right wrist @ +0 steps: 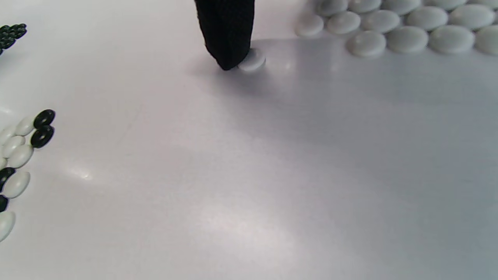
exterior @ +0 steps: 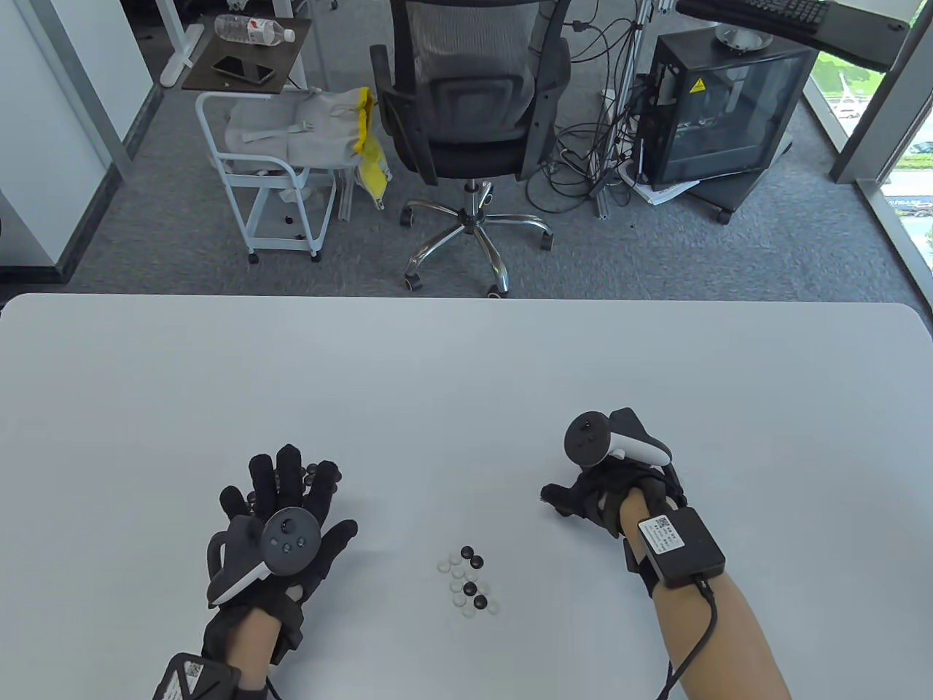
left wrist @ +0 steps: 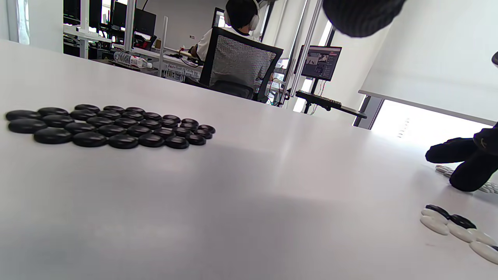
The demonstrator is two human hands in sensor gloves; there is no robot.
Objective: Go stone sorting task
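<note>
Near the table's front middle lies a small mixed pile of black and white Go stones (exterior: 467, 580), also seen in the left wrist view (left wrist: 455, 227) and the right wrist view (right wrist: 23, 147). My left hand (exterior: 288, 485) lies flat with fingers spread over a cluster of black stones (left wrist: 109, 126); only a few stones peek out between the fingers (exterior: 310, 474). My right hand (exterior: 565, 499) sits right of the pile. One fingertip (right wrist: 227, 42) presses on a single white stone (right wrist: 253, 61) just left of a group of white stones (right wrist: 400, 27).
The white table (exterior: 466, 364) stretches wide beyond the hands. Behind its far edge stand an office chair (exterior: 466, 109), a small white cart (exterior: 270, 168) and a black computer case (exterior: 721, 109). A person sits at a desk in the background (left wrist: 237, 23).
</note>
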